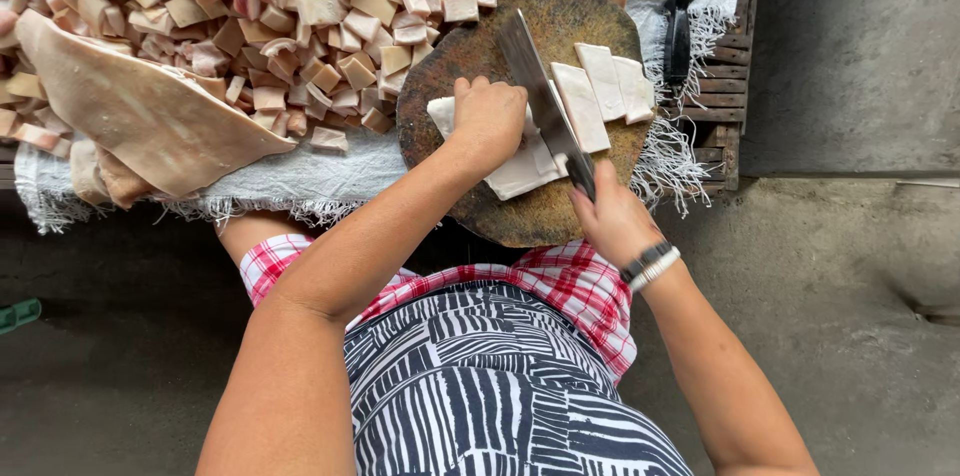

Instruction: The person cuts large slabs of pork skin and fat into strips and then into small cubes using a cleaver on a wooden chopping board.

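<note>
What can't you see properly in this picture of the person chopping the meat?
All in the head view:
- Cleaver handle: hidden inside the right hand.
- Slab of meat under the left hand: partly covered by that hand and the blade.
- Pile of cut pieces: cut off by the top and left edges.
- Black-handled tool beyond the round chopping block: its top runs off the top edge.
- Green thing: cut off at the left edge, kind unclear.

Butcher's outdoor work spot — round chopping block (470, 56), heaped pork cubes (280, 6), bare concrete floor (860, 316).
</note>
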